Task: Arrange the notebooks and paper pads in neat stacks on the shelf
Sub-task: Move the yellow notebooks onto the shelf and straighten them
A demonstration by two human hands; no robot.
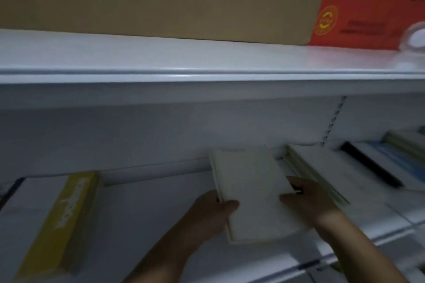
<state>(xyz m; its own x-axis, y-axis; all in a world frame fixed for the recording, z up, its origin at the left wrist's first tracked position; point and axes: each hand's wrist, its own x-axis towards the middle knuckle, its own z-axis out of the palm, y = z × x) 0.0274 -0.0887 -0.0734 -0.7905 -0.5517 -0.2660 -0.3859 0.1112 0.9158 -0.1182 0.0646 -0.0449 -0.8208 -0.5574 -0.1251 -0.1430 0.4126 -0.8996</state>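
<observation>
Held at mid-shelf between both hands: a white pad (253, 193), long side pointing away from the body and turned a little to the left. Gripped on the left edge by the left hand (213, 211), thumb laid on the cover, fingers hidden below. Gripped on the right edge by the right hand (308, 202), thumb also on top, fingers curled round the side. Hard to tell whether the far end touches the shelf (149, 213) or hangs just over it.

Judging by the visible edge, rather thick, maybe several pads together. So probably of moderate weight, not feather-light. Plain paper: stiff enough when kept flat, but likely to sag or fan open if taken by one corner only. Smooth cover, so perhaps a bit slippery. Not fragile, yet easy to dent at the corners.

Best taken as here: by both long edges, near the middle, thumbs above and fingers beneath, pressing the sheets together. Better then to lower flat and slide against the white stack (322, 167) just to the right, with edges squared.

Well apart on the left, a yellow pad (62, 225). Further right, a black-spined notebook (372, 163). Above, on the upper shelf (207, 60), a brown carton (161, 2).
</observation>
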